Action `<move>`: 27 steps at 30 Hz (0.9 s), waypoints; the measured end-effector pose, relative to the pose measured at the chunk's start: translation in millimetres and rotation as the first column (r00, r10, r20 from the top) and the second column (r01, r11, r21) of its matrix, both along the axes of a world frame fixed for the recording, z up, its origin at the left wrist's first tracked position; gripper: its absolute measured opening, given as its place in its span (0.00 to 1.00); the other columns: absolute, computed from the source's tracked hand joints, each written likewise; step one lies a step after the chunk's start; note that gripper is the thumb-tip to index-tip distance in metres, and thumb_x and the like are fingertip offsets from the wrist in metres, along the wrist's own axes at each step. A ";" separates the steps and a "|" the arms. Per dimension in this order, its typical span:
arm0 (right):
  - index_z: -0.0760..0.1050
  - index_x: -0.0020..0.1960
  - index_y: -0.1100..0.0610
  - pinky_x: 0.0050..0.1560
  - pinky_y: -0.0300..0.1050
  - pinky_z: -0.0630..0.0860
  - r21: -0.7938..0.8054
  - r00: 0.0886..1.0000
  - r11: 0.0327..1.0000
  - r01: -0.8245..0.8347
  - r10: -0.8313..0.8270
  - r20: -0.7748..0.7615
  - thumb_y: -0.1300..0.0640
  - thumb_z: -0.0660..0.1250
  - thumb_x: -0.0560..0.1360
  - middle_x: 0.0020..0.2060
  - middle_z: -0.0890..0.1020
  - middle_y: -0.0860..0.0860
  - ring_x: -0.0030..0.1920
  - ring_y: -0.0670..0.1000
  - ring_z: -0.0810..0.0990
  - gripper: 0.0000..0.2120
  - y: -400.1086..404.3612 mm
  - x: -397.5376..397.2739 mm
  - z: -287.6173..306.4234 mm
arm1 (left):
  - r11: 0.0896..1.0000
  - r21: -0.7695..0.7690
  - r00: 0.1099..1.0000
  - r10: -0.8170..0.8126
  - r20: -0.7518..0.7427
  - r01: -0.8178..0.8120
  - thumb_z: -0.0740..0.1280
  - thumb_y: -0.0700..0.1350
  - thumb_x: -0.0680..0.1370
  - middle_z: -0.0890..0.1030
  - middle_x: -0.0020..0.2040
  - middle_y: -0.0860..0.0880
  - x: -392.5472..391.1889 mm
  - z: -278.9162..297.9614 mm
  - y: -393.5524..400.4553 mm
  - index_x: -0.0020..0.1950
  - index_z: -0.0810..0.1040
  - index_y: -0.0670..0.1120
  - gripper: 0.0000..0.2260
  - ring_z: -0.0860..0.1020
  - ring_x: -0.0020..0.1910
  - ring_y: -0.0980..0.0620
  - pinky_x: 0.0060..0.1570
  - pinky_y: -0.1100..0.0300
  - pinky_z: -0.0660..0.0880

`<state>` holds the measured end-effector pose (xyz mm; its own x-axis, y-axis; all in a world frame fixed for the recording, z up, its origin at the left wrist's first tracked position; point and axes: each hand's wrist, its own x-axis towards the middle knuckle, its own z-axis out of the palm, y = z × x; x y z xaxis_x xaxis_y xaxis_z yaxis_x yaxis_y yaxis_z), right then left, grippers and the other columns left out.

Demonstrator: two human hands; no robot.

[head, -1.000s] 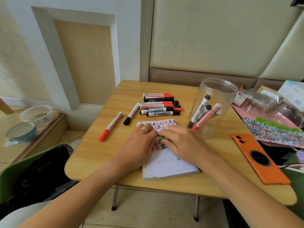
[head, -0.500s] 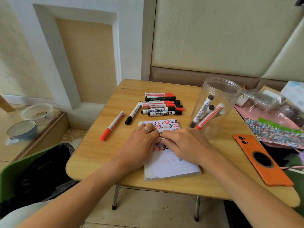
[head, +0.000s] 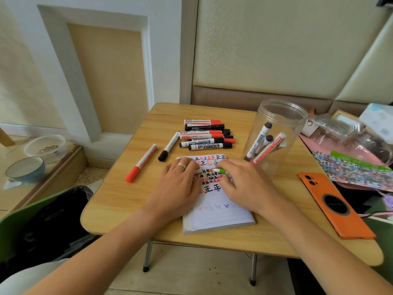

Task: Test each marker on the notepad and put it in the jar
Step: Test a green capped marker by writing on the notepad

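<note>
Both my hands sit on the notepad (head: 214, 201). Left hand (head: 180, 184) and right hand (head: 244, 184) pinch the green marker (head: 220, 171) between them. Jar (head: 274, 135) at 2 o'clock, near surface (head: 119, 201) right edge; marker pile (head: 207, 134) at 12; bare surface at 9.

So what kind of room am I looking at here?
Probably a home, not a workshop: a small folding wooden table pushed against a padded wall, food bowls on the floor to the left, and personal clutter beside an orange phone.

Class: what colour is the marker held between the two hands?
Green, clearest in the head view.
</note>
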<state>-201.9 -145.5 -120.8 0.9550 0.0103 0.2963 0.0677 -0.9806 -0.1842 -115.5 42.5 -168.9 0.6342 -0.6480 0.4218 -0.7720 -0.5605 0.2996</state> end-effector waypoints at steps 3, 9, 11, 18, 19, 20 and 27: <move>0.75 0.55 0.53 0.37 0.48 0.74 0.050 1.000 0.999 -0.003 0.003 0.004 0.56 0.58 0.78 0.43 0.80 0.48 0.42 0.52 0.77 0.10 1.4 -1.4 3.3 | 0.999 0.022 0.999 -0.033 -0.033 0.034 0.52 0.57 0.82 0.72 0.66 0.54 1.7 0.0 -0.1 0.63 0.70 0.51 0.16 0.68 0.69 0.54 0.70 0.55 0.59; 0.80 0.57 0.56 0.43 0.39 0.72 0.348 0.989 0.937 0.005 -0.056 0.139 0.63 0.63 0.81 0.44 0.80 0.49 0.41 0.46 0.76 0.09 -12.7 0.4 -3.5 | 0.989 0.112 0.990 -0.084 -0.111 0.097 0.52 0.68 0.80 0.64 0.76 0.57 3.8 2.4 3.0 0.73 0.65 0.54 0.27 0.53 0.80 0.58 0.78 0.52 0.47; 0.79 0.67 0.53 0.48 0.35 0.76 0.468 0.989 0.883 -0.024 -0.047 0.139 0.62 0.66 0.81 0.47 0.81 0.47 0.44 0.44 0.81 0.15 -13.9 -1.6 -1.2 | 0.987 0.127 0.989 -0.084 -0.122 0.099 0.52 0.67 0.79 0.62 0.77 0.56 4.1 3.1 2.9 0.74 0.63 0.54 0.28 0.52 0.80 0.59 0.79 0.52 0.46; 0.79 0.57 0.61 0.39 0.45 0.83 0.978 1.000 0.209 0.026 -0.004 -0.026 0.67 0.58 0.84 0.46 0.85 0.59 0.39 0.58 0.86 0.11 -11.3 -3.4 6.7 | 0.968 0.222 0.982 -0.085 -0.166 0.121 0.44 0.69 0.77 0.52 0.83 0.57 5.0 3.1 1.5 0.82 0.53 0.57 0.35 0.41 0.81 0.60 0.79 0.49 0.38; 0.80 0.58 0.61 0.38 0.43 0.83 0.993 0.998 0.112 0.049 0.021 -0.052 0.68 0.56 0.84 0.46 0.86 0.59 0.39 0.58 0.86 0.14 -12.1 -3.3 5.1 | 0.966 0.230 0.983 -0.082 -0.166 0.120 0.43 0.69 0.76 0.51 0.83 0.57 5.3 3.2 1.3 0.83 0.51 0.57 0.36 0.40 0.80 0.60 0.79 0.49 0.38; 0.80 0.58 0.60 0.37 0.42 0.82 0.995 0.997 0.071 0.066 0.044 -0.069 0.68 0.56 0.84 0.46 0.86 0.59 0.40 0.57 0.86 0.15 -14.0 -3.2 2.7 | 0.965 0.234 0.983 -0.079 -0.166 0.117 0.43 0.69 0.76 0.51 0.83 0.57 5.4 3.3 1.3 0.83 0.50 0.57 0.36 0.40 0.80 0.61 0.79 0.48 0.39; 0.77 0.51 0.61 0.26 0.38 0.65 0.963 0.997 0.267 0.035 0.052 -0.051 0.54 0.70 0.79 0.33 0.74 0.53 0.29 0.49 0.72 0.10 -13.5 -2.9 -2.6 | 0.965 0.226 0.974 -0.088 -0.211 0.136 0.47 0.67 0.77 0.54 0.82 0.55 3.5 9.1 1.4 0.80 0.43 0.67 0.31 0.47 0.81 0.56 0.79 0.44 0.41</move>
